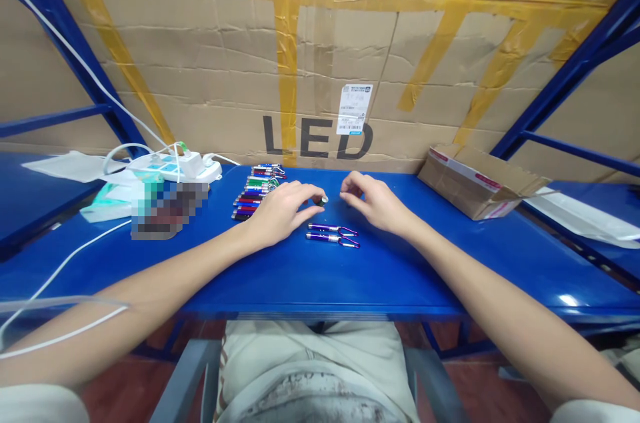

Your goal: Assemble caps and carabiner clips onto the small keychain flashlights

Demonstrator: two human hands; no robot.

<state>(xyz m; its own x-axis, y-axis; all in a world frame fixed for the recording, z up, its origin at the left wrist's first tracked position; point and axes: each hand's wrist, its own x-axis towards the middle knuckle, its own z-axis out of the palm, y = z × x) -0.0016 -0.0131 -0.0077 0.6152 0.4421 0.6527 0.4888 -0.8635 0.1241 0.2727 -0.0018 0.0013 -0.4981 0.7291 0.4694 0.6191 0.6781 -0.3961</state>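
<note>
My left hand (286, 211) is over the middle of the blue table, pinching a small round silvery piece (324, 199) between thumb and fingers; it looks like a button cell. Across a short gap, my right hand (373, 199) has its fingers curled, thumb and index tips close together. Whatever they may hold is too small to make out. Just in front of both hands lie two purple keychain flashlights (323, 237) with carabiner clips. Beside and partly behind my left hand is a column of several more keychain flashlights (250, 199) in red, blue, green and black.
At the back right stands an open cardboard box (463, 186). A white power strip (197, 171) with cables and a green-and-white packet (107, 203) lie at left, near a blurred-out item (167, 213). A large taped carton (210, 76) walls off the back.
</note>
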